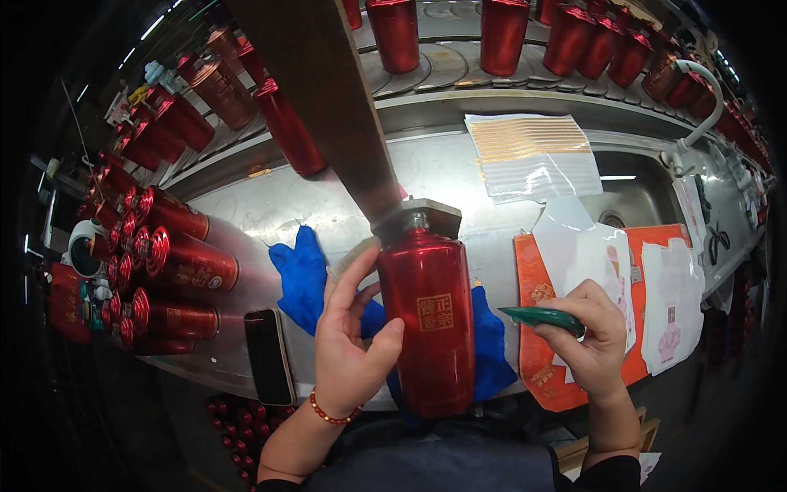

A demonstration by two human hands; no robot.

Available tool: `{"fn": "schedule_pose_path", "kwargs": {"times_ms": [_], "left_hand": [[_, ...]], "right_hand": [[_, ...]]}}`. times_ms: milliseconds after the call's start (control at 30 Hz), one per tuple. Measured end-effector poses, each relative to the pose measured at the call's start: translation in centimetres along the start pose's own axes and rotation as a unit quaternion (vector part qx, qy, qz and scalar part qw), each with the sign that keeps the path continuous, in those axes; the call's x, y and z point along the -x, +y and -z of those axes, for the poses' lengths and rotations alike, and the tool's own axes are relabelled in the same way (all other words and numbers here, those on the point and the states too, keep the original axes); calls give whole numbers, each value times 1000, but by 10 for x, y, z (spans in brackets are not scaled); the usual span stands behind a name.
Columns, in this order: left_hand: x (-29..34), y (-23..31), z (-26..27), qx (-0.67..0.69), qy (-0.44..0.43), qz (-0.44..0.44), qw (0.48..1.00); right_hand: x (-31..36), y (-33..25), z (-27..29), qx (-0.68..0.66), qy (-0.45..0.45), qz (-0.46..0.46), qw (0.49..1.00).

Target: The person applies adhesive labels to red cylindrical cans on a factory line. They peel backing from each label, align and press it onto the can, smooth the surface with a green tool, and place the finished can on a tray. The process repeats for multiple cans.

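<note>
A glossy red bottle (426, 287) with a gold square seal stands in front of me, its neck end against a hexagonal block (434, 215) at the end of a dark beam. At the bottle's left side is my left hand (354, 344), fingers apart, the thumb at the bottle's edge. A pale strip (346, 259) shows along its index finger; whether it is held I cannot tell. To the right of the bottle, my right hand (594, 332) pinches a dark green tapered tool (541, 318), its pointed tip toward the bottle. Blue cloth (299, 275) lies behind and beside the bottle.
The dark beam (328, 107) slants in from above. Red bottles (193, 262) lie clustered at left, near a phone (269, 357). An orange sheet (537, 361) with white paper pieces (668, 303), a gold-striped sheet (533, 156) and a sink (631, 189) are at right. More bottles line the back conveyor.
</note>
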State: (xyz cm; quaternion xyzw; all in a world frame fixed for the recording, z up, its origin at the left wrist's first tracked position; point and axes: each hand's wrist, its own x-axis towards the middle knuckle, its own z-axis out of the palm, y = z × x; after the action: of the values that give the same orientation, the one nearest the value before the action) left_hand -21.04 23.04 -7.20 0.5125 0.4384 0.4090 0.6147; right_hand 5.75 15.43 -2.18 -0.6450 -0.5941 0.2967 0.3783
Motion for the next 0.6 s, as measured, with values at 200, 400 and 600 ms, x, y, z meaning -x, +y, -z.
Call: {"fn": "schedule_pose_path", "kwargs": {"times_ms": [200,400,600], "left_hand": [[-6,5,-9,55,0,73,996],[-13,3,-17,16,-15,72,997],[-9,-17,-8,70,-24,54,996]], "right_hand": [[-7,3,4,-83,-42,-90,992],[-41,-6,-6,-334,-129,-206,911],[-64,-21,-15,-394,-171,-183,884]]}}
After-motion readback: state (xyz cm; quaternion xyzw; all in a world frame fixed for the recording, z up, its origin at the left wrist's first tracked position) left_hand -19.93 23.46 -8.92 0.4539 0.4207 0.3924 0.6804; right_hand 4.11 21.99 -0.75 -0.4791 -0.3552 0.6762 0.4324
